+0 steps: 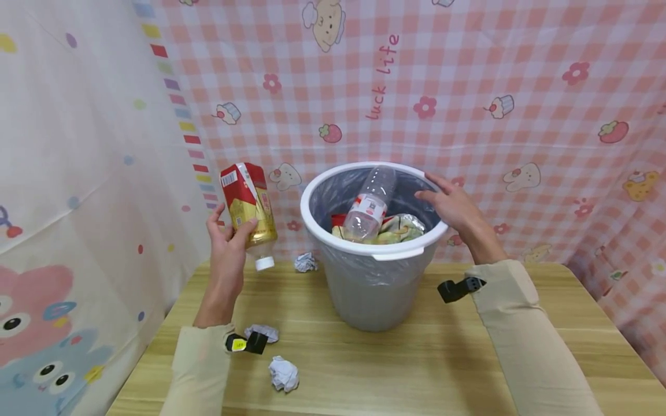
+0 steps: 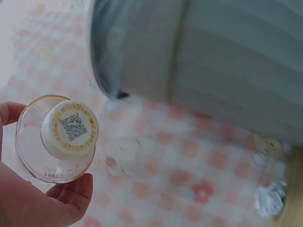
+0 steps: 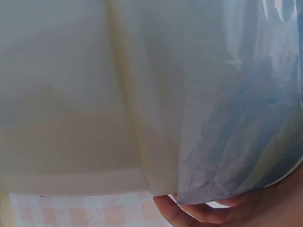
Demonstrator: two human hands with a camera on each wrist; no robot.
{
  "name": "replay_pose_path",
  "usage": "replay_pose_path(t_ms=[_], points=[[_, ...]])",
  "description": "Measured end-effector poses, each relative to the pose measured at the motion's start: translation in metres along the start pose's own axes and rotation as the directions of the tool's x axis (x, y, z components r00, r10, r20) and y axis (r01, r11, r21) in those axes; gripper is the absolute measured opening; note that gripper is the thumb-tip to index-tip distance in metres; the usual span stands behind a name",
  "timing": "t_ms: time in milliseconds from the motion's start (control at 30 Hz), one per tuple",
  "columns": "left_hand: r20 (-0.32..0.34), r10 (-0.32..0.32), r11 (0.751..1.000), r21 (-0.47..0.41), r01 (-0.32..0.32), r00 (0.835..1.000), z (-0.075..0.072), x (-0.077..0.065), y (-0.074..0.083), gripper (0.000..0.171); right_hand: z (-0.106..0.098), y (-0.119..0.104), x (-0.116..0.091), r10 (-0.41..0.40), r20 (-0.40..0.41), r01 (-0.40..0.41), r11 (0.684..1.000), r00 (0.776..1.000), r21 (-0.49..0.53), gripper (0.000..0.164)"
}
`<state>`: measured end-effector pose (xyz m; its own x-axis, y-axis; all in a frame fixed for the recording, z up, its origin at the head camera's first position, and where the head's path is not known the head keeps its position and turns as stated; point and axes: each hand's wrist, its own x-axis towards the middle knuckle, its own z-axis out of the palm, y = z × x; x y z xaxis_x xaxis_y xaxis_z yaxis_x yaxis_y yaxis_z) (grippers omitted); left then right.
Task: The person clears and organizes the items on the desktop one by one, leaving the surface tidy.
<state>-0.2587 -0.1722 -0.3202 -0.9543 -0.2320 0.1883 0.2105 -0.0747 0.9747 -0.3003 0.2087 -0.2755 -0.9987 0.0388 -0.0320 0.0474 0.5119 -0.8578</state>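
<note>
My left hand [image 1: 229, 245] grips a plastic drink bottle [image 1: 251, 205] with a red and gold label, left of the bin and above the table. The bottle is tilted with its white cap [image 1: 264, 263] pointing down; in the left wrist view a QR code shows on the cap [image 2: 73, 126]. My right hand [image 1: 458, 208] holds the right rim of the grey trash bin [image 1: 374, 289], its thumb on the inner side. Inside the bin, a clear empty bottle [image 1: 366, 211] leans over crumpled wrappers [image 1: 400, 228]. In the right wrist view my fingers [image 3: 189, 213] curl at the rim beside the liner.
Crumpled paper balls lie on the wooden table [image 1: 416, 370]: one [image 1: 305, 262] behind the bin's left side, another [image 1: 262, 333] by my left wrist, a third [image 1: 284, 374] nearer the front. A checked pink cloth [image 1: 468, 75] hangs behind, a white printed one [image 1: 93, 144] on the left.
</note>
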Motion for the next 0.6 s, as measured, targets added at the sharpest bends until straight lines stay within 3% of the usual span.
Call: replay_pose_path(t_ms=[267, 600], points=[[0.035, 0.123, 0.991, -0.056, -0.120, 0.992, 0.015, -0.006, 0.031, 0.066, 0.001, 0.000, 0.000, 0.000, -0.001, 0.000, 1.000, 1.000, 0.001, 0.071], [0.036, 0.257, 0.952, -0.181, -0.247, 0.966, 0.041, -0.006, 0.058, 0.065, 0.002, 0.000, 0.000, 0.000, -0.006, 0.000, 1.000, 1.000, 0.001, 0.069]])
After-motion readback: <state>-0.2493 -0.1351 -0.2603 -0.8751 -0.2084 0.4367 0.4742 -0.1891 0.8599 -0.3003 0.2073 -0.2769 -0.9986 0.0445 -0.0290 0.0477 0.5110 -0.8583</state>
